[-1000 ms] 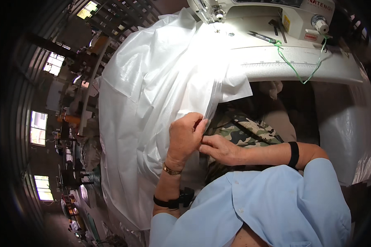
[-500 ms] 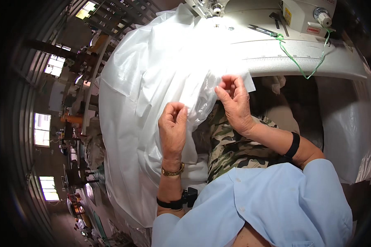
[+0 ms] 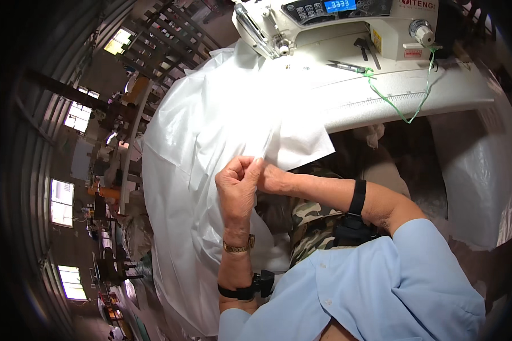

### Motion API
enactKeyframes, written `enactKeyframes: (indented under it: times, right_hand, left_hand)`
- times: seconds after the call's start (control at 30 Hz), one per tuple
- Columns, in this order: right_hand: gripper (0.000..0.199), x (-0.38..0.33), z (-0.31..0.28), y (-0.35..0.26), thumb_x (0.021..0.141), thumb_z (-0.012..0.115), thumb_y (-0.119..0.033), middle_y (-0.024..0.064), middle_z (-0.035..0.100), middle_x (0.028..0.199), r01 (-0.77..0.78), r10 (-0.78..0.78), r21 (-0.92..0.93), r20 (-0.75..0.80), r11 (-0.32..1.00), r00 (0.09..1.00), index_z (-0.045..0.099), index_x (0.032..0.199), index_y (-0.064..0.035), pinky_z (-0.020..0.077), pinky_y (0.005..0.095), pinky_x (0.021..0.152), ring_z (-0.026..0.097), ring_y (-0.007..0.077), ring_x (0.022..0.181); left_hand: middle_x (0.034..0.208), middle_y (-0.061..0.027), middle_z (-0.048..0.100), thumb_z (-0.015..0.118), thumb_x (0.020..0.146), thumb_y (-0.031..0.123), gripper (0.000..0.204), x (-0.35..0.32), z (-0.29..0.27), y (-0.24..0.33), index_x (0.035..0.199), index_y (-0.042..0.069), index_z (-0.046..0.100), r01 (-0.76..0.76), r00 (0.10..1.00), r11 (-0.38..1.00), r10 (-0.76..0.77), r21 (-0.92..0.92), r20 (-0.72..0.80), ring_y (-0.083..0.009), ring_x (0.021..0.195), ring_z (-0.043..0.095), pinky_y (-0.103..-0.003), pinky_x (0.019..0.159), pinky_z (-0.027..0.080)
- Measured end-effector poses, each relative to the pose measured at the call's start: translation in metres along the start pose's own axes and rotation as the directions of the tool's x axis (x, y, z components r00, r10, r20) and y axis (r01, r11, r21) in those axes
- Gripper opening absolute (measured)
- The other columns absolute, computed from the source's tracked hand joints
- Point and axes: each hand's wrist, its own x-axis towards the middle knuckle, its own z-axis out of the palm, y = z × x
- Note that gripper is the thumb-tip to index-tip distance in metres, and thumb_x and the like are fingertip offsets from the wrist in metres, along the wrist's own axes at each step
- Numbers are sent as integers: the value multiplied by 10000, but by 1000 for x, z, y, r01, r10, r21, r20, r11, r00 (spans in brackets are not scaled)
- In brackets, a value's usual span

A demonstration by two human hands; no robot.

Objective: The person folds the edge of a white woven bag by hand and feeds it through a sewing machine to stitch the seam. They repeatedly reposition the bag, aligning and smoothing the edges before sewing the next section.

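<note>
A large white plastic sheet [image 3: 182, 187], crinkled and slightly shiny, spreads from the sewing machine's bed down over the left side of my lap. My left hand [image 3: 236, 181] is closed, thumb against curled fingers, pinching a fold of that sheet near its inner edge. Right beside it, my right hand [image 3: 272, 178] reaches across from the right; its fingers are hidden behind the left hand, so its grip does not show. Above both hands, a flat corner of the sheet hangs over the front of the bed. The white sewing machine [image 3: 347, 34] has its lamp lit over the sheet.
Thread snips [image 3: 347, 66] tied to a green cord [image 3: 398, 115] lie on the machine bed [image 3: 347, 94], near a small dark hammer-shaped tool [image 3: 366, 50]. More white sheeting [image 3: 478, 182] hangs at the right. Cluttered benches and windows stand at the far left.
My right hand has moved left and down to meet my left hand. The sheet's loose edge now lies flatter above them. The view has shifted, bringing more of the machine into sight.
</note>
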Motion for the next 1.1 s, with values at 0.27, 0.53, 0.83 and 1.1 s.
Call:
enactKeyframes:
  times: [0.27,0.53,0.83,1.1]
  right_hand:
    - [341,-84,-44,10,987,614,-338,81,701,985,-437,435,164,47,884,899,649,1090,-15,515,273,778,647,137,895]
    - [446,-127,-57,-11,960,674,-383,57,637,1085,-151,358,333,-750,931,556,579,1213,-28,505,283,828,623,148,926]
    - [179,-101,-57,-90,940,616,-37,154,396,718,-65,-167,-604,-320,794,932,449,898,14,406,355,604,412,220,637]
    - [254,-83,-36,-82,848,664,43,146,567,843,102,-402,-779,-202,618,893,572,1076,-19,491,369,642,607,316,733]
  left_hand:
    - [690,59,596,695,934,86,113,-11,12,-21,878,-7,661,-12,999,998,10,59,48,9,610,477,-182,534,378]
    - [656,85,533,662,961,98,164,-17,25,-27,827,10,631,50,998,999,-49,-16,49,22,566,404,-189,488,297]
    - [812,45,634,634,973,94,210,-20,32,-27,1107,-55,699,148,988,941,-130,-304,80,8,685,499,-164,589,388]
    - [848,54,644,619,981,85,226,-24,36,-24,1133,-66,691,51,996,988,-39,-149,81,17,688,491,-159,563,373]
